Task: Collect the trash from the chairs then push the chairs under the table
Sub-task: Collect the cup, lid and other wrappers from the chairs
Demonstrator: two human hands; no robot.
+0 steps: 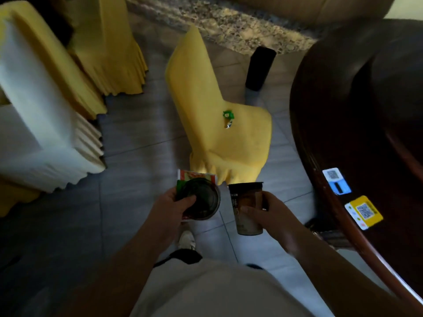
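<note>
A yellow-covered chair (229, 143) stands in the middle, pulled away from the dark round table (357, 124) at the right. A small green and silver wrapper (228, 117) lies on its seat. My left hand (176, 205) grips a dark round lid (203, 199) together with a red and white snack packet (196, 176) and a bit of green wrapper. My right hand (272, 216) holds a brown paper cup (247, 207) upright by its side. Both hands hover low in front of the chair's near edge.
A white-covered chair (39, 124) and more yellow-covered chairs (109, 49) stand at the left. A black cylinder bin (259, 68) sits on the tiled floor behind the chair. QR stickers (364, 212) mark the table rim. My shoe (187, 240) shows below.
</note>
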